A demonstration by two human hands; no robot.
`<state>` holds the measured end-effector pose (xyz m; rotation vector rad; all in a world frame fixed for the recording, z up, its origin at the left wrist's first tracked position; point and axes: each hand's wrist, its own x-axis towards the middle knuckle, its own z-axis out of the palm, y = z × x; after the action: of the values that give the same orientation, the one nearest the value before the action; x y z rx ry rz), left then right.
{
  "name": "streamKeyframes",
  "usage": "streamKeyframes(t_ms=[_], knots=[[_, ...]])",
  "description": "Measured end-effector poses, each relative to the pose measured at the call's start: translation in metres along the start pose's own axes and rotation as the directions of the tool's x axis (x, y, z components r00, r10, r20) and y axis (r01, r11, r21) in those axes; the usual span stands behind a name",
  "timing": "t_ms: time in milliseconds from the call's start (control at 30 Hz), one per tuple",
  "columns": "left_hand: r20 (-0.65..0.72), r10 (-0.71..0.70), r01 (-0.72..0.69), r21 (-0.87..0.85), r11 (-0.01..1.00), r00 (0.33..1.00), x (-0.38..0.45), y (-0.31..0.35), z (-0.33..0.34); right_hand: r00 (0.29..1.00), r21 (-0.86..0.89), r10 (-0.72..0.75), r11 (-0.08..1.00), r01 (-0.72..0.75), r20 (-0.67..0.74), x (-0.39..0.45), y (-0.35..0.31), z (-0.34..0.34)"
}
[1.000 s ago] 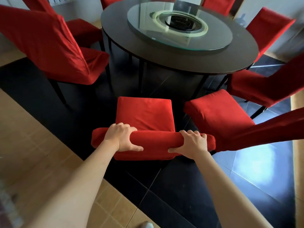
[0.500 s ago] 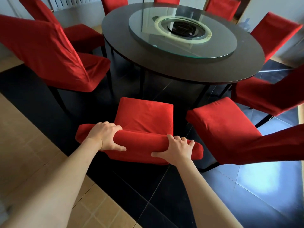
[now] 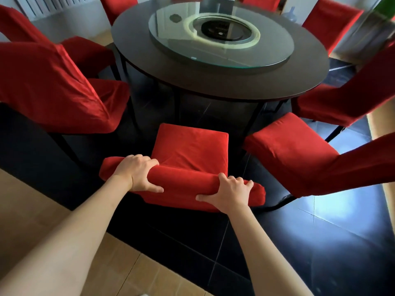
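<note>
Two floor finishes meet here: glossy black tiles (image 3: pixel 320 242) under the furniture, reflecting window light at right, and matt tan tiles (image 3: pixel 128 263) at near left.

The round dining table (image 3: pixel 213 88) stands far centre. Its top is dark, smooth and plain-edged. A circular glass turntable (image 3: pixel 273 54) lies on it, clear and reflective, with a pale ring around a dark centre disc.

Chairs in loose red fabric covers ring the table. The left chair (image 3: pixel 53 88) is angled with its back toward the camera and its cover is creased. The right chair (image 3: pixel 288 150) shows a squared, padded seat.

The centre chair (image 3: pixel 192 150) is the item being handled. It stands near centre between those two, with its seat facing the table and its front edge close to the table's base. Its cover looks soft and velvety. The padded top rail (image 3: pixel 186 184) reads as a rounded roll.

The left hand (image 3: pixel 136 174) grips the rail toward its left end, fingers curled over the far side and thumb on the near face. The right hand (image 3: pixel 232 193) grips toward the right end in the same way.

Assessment: the hands are probably set wide apart so the chair can be steered squarely to the table without twisting. The rail is the natural handle because it is the highest and nearest part.
</note>
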<state>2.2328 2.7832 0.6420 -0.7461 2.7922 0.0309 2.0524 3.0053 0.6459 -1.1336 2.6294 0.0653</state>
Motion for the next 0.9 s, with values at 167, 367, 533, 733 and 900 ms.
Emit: streamKeyframes(t_ms=[167, 367, 533, 733, 900], knots=[[0.001, 0.06, -0.06, 0.028, 0.998, 0.998, -0.006, -0.029, 0.003, 0.999, 0.001, 0.052, 0.999, -0.052, 0.01, -0.012, -0.032, 0.006], [-0.013, 0.105, -0.103, 0.07, 0.992, 0.994, -0.002, -0.031, 0.0, 0.998, -0.034, 0.065, 0.997, -0.065, 0.009, -0.011, -0.034, 0.003], [-0.031, 0.122, -0.119, 0.071, 0.99, 0.992, 0.004, -0.034, 0.0, 0.997, -0.044, 0.077, 0.996, -0.077, 0.012, -0.005, -0.036, 0.001], [-0.051, 0.127, -0.123, 0.059, 0.991, 0.991, 0.018, -0.04, 0.001, 0.996, -0.041, 0.077, 0.996, -0.075, 0.039, 0.008, -0.036, -0.003], [-0.056, 0.128, -0.125, 0.055, 0.991, 0.99, 0.032, -0.046, 0.0, 0.996, -0.029, 0.076, 0.997, -0.075, 0.05, 0.022, -0.038, -0.005]])
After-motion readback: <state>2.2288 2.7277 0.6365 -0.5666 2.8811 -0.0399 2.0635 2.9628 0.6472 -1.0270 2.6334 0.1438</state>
